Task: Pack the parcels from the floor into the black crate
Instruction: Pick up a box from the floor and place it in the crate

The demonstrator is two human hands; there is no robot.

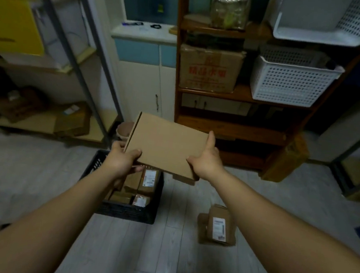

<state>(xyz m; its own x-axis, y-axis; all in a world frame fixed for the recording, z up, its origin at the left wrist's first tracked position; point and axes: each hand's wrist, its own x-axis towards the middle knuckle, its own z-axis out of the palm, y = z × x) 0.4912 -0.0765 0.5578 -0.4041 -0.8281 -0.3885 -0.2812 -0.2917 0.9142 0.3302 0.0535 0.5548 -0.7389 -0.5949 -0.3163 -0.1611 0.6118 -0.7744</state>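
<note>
left hand point(121, 160) + right hand point(205, 160): each grip clamps an end of the flat parcel point(165, 144) | parcel tilted above black crate point(127, 214), crate below-left, left hand nearer | two parcels point(217, 225) on floor

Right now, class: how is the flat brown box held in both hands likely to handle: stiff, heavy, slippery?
Probably stiff: the flat brown box shows straight edges though the left hand and right hand grip only its near corners. Likely light for its size: a thumb-and-finger hold at each side carries it. Its matt cardboard should not slip easily.
</note>
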